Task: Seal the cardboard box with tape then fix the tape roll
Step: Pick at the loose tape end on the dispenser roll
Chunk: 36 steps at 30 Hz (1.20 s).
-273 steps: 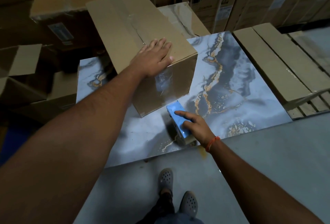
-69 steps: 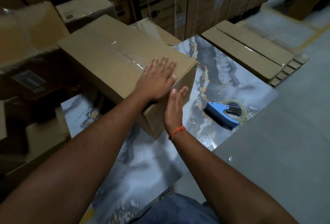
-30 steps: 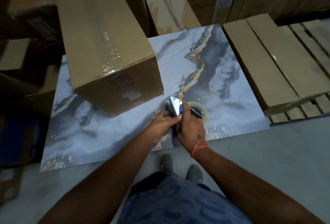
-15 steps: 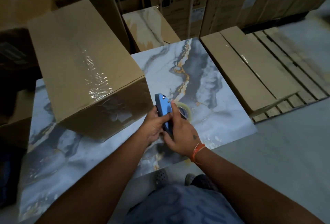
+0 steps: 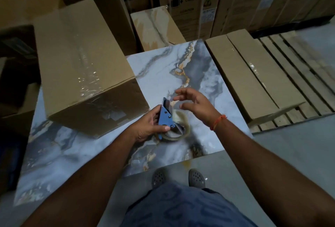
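A long brown cardboard box [image 5: 76, 60] lies on the marbled slab [image 5: 181, 67], with shiny clear tape running along its top seam and down its near end. My left hand [image 5: 146, 127] grips the blue tape dispenser [image 5: 165, 116] just in front of the box's near right corner. The clear tape roll [image 5: 178, 129] sits in the dispenser, its lower edge near the slab. My right hand [image 5: 195, 102] hovers just right of the dispenser with fingers spread and holds nothing.
Flat cardboard packs [image 5: 250, 74] lie on a wooden pallet [image 5: 299, 67] to the right. Tall printed cartons [image 5: 188, 0] and more boxes stand behind and left. Grey concrete floor [image 5: 281, 154] and my feet [image 5: 178, 177] lie below the slab's near edge.
My right hand has let go of the dispenser and moved off to the right with its fingers spread. My left hand still holds the dispenser, tilted so the roll shows.
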### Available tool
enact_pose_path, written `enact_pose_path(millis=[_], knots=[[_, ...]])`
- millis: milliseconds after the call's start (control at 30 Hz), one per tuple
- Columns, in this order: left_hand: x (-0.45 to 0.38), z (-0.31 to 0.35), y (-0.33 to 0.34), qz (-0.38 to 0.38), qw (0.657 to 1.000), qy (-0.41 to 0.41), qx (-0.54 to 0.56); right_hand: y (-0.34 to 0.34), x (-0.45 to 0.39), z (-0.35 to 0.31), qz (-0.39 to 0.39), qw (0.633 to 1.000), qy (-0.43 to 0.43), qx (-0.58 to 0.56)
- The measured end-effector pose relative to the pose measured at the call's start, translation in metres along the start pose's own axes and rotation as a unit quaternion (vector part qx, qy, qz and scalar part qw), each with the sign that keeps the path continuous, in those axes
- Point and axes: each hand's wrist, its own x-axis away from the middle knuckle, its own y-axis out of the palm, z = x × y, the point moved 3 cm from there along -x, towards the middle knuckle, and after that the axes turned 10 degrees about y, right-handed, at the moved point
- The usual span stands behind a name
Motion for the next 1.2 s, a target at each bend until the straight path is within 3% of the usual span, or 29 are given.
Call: enact_pose_path(millis=[100, 167, 333, 533, 800, 1200], knots=[[0.0, 0.001, 0.012, -0.006, 0.999, -0.004, -0.036, -0.004, -0.006, 0.005, -0.097, 0.994, 0.039, 0.001], [0.001, 0.001, 0.02, -0.002, 0.999, -0.009, -0.051, -0.008, -0.003, 0.006, -0.12, 0.992, 0.027, 0.018], [0.005, 0.002, 0.034, 0.017, 0.997, -0.01, -0.072, -0.021, 0.007, -0.002, -0.118, 0.989, -0.056, 0.064], [0.007, 0.005, 0.053, 0.04, 0.996, 0.001, -0.075, -0.035, 0.007, 0.003, -0.147, 0.981, -0.028, 0.123], [0.009, 0.003, 0.062, 0.074, 0.997, 0.017, -0.031, -0.047, 0.013, 0.009, -0.155, 0.981, -0.039, 0.107], [0.008, 0.001, 0.056, 0.038, 0.999, 0.001, -0.017, -0.04, 0.006, 0.01, -0.151, 0.982, -0.009, 0.11]])
